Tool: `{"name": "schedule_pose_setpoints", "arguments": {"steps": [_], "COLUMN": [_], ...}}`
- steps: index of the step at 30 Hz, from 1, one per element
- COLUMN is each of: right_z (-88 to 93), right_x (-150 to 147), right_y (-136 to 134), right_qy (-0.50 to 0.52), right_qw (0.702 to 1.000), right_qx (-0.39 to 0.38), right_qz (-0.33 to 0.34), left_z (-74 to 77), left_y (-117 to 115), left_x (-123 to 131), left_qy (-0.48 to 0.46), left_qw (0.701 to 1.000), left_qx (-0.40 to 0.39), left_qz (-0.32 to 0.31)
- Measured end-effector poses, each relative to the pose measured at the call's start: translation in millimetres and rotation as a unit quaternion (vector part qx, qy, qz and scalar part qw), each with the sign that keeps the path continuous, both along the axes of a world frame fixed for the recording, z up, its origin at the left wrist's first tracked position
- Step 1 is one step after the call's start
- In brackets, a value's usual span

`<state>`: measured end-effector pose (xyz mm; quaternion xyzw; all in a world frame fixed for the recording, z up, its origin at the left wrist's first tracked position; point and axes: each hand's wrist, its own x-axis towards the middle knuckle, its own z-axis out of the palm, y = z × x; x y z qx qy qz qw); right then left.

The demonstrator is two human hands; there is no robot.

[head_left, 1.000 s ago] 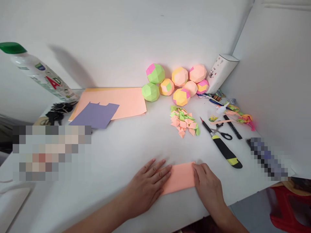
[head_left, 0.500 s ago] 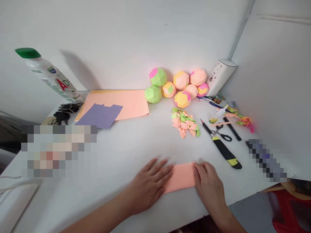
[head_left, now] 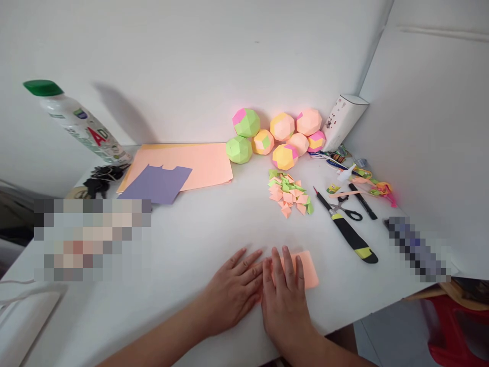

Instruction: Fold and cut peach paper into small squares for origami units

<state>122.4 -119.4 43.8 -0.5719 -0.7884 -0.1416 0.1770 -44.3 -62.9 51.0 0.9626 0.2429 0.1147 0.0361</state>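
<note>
A folded piece of peach paper (head_left: pixel 310 270) lies on the white table near its front edge. My left hand (head_left: pixel 237 288) rests flat over the paper's left end, fingers stretched out. Pressed flat on the paper's middle is my right hand (head_left: pixel 286 293), its fingers straight and slightly apart, right beside the left hand's fingertips. Only the right end of the paper shows clearly; the rest is under my hands. Beyond them sits a heap of small peach and green folded paper pieces (head_left: pixel 288 193).
Several paper balls (head_left: pixel 282 127) stand at the wall. Large peach sheets (head_left: pixel 206 158) and a purple sheet (head_left: pixel 156 183) lie back left, near a spray bottle (head_left: pixel 84 122). To the right are a black and yellow cutter (head_left: pixel 349 232), scissors (head_left: pixel 346 208) and a black pen (head_left: pixel 362 201).
My right hand has moved left from the paper's right edge onto its middle, its fingers now flattened instead of pinching. My left hand has stayed in place.
</note>
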Motion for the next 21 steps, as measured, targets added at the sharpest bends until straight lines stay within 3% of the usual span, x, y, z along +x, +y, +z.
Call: {"name": "schedule_pose_setpoints", "arguments": {"steps": [5,11,15,18,21], "right_z": [4.4,10.4,17.7,25.7,31.2], "right_x": [32.5,93.0,113.2,102.9,84.2], "right_y": [-4.3,-14.4,-19.2,-19.6,-16.1], "right_qy": [-0.036,-0.076,-0.002,0.109,0.118], "right_qw": [0.998,0.990,0.992,0.994,0.979], "right_qx": [-0.034,-0.047,0.005,0.029,-0.067], "right_qz": [-0.033,-0.109,-0.129,-0.001,0.154], "left_z": [-6.7,-7.4,-6.7,-7.2,-6.1], "left_y": [-1.2,-0.3,-0.2,-1.4,-1.4], "left_x": [-2.6,-2.6,-2.7,-2.0,-1.3], "left_qy": [0.024,0.029,0.025,0.008,-0.064], "left_qw": [1.000,1.000,1.000,1.000,0.997], "left_qx": [0.015,0.011,0.009,0.003,0.003], "left_qz": [0.002,0.001,-0.001,0.001,0.032]}}
